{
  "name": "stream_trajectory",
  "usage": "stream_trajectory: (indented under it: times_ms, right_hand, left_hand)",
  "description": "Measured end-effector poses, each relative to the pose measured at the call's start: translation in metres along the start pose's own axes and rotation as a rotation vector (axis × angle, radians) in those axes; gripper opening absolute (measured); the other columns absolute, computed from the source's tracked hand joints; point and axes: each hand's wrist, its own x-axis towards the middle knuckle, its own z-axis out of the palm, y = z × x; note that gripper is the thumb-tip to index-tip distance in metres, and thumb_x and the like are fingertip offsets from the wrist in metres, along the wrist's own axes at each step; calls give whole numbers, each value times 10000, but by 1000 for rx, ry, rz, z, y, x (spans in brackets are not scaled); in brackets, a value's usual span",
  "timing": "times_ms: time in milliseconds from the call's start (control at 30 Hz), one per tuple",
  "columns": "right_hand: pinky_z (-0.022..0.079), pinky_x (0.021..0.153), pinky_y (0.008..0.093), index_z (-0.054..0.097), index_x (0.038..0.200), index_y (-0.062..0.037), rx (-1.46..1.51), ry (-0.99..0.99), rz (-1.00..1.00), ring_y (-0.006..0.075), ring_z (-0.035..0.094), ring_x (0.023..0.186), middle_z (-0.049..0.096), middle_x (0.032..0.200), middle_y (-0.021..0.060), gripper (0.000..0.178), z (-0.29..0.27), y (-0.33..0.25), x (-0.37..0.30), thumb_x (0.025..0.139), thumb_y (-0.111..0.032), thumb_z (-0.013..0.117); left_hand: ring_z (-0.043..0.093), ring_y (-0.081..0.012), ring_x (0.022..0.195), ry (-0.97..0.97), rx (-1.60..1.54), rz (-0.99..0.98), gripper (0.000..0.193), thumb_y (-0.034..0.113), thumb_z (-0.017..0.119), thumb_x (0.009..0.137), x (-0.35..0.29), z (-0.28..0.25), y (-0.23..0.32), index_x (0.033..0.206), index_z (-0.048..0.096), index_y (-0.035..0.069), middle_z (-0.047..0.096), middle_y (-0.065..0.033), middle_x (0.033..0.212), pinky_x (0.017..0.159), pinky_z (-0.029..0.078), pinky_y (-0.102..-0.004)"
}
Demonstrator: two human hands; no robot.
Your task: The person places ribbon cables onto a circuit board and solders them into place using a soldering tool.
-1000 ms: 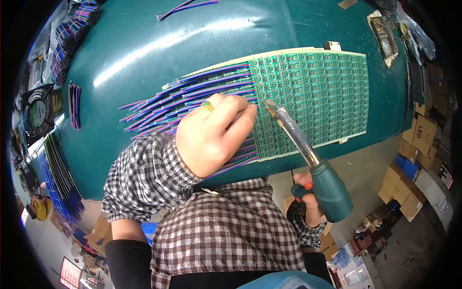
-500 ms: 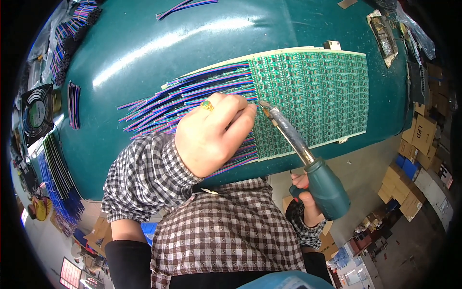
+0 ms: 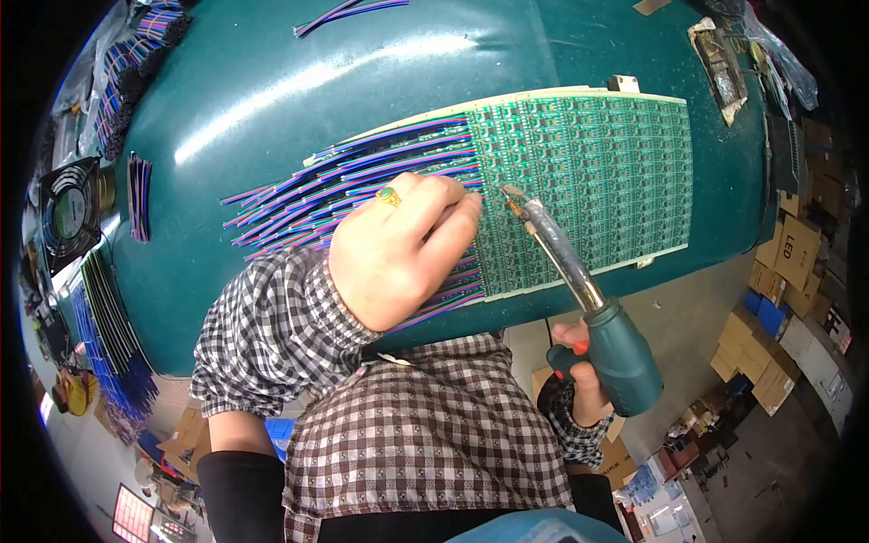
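Observation:
A panel of green circuit boards (image 3: 588, 172) lies on the table, with rows of blue, red and black wires (image 3: 362, 174) running left from its left part. My left hand (image 3: 403, 249) rests over these wires, thumb and fingers pinched together at the row where they meet the boards. Whatever is between its fingertips is hidden under the hand. My right hand (image 3: 584, 371) grips a soldering iron (image 3: 623, 353) with a green, gun-shaped handle. The iron's tip is over the boards, a little right of my left fingertips and apart from them.
Loose wires (image 3: 348, 14) lie at the table's far edge, and a wire bundle (image 3: 138, 199) at the left. Beyond that stands a black fan (image 3: 71, 215). A worn metal block (image 3: 720, 72) sits at the far right. Cardboard boxes (image 3: 756, 357) are stacked on the floor to the right.
The soldering iron in my right hand has shifted slightly to the right, its tip moving away from my left fingertips. My left hand has stayed nearly still.

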Motion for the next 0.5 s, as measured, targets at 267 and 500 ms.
stream_trajectory:
  times_ms: [267,500]
  right_hand:
    - [556,738,376,581,1107,129,-119,-1,-2,271,652,846,653,920,167,541,8,-8,4,887,-350,703]
    - [542,767,387,584,1032,109,-73,-31,23,255,629,820,611,874,139,501,3,2,0,884,-354,707]
  left_hand:
    - [628,-240,743,16,2,9,330,-34,691,665,0,2,0,995,679,-23,626,-102,909,642,521,-329]
    - [629,-242,743,19,13,13,323,-37,691,665,-1,3,0,988,678,-23,626,-103,908,637,522,-328]
